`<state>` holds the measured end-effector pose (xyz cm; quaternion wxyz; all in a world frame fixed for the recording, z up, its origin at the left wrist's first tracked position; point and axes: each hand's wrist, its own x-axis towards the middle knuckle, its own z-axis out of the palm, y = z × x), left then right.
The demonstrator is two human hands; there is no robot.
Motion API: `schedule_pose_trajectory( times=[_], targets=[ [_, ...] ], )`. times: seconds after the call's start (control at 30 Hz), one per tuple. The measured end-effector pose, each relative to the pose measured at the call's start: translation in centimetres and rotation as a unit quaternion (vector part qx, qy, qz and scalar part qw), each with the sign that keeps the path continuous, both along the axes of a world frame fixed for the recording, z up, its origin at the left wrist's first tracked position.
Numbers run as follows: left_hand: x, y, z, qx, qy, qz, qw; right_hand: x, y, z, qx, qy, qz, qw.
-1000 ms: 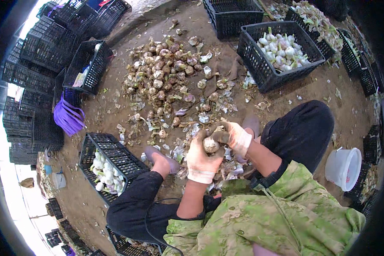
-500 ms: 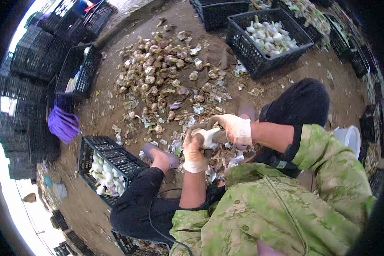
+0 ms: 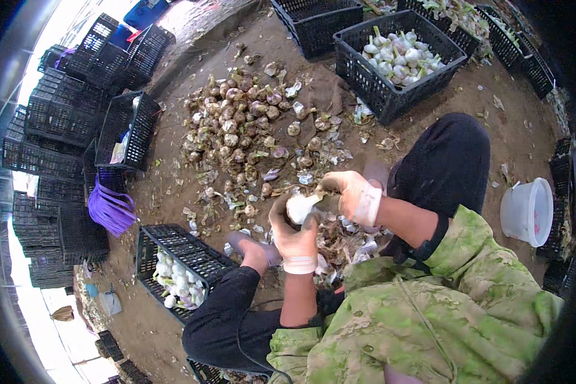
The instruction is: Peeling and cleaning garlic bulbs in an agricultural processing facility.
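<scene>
A white garlic bulb (image 3: 299, 208) with a short stem lies between my two gloved hands, over a litter of peeled skins (image 3: 345, 240). My left hand (image 3: 293, 235) cups it from the near left side, fingers curled round it. At the stem end, my right hand (image 3: 349, 193) is closed in a pinch; its fingertips are partly hidden. Both gloves are pale with dirty, darkened fingers. Beyond my hands spreads a heap of unpeeled, soil-stained garlic (image 3: 233, 121) on the ground.
A black crate (image 3: 390, 96) of cleaned garlic stands at the far right. Another crate (image 3: 179, 249), also holding white bulbs, is beside my left knee. Stacked black crates (image 3: 64, 121) and purple straps (image 3: 111, 208) are at the left. A white bucket (image 3: 526, 211) stands at the right.
The bulb has turned, so more of its round white side shows at the left. My hands have shifted slightly on it. The whole view has swung a little, bringing the bucket fully into sight.
</scene>
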<state>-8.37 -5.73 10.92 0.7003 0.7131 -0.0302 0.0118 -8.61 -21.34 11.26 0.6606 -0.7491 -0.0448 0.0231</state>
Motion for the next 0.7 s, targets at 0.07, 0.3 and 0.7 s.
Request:
schedule_pose_trajectory(
  times=[0.07,0.3,0.7],
  targets=[
    [0.5,0.7,-0.2,-0.262,0.132,-0.091,0.952,0.1,0.0,-0.9,0.384,0.251,-0.005,0.888],
    [1.0,0.7,0.0,-0.176,0.072,-0.127,0.974,-0.1,0.1,-3.6,0.200,0.229,-0.038,0.952],
    [2.3,4.3,3.5,-0.257,0.184,0.086,0.945,0.3,-2.1,4.3,-0.330,0.152,0.291,0.885]
  ],
)
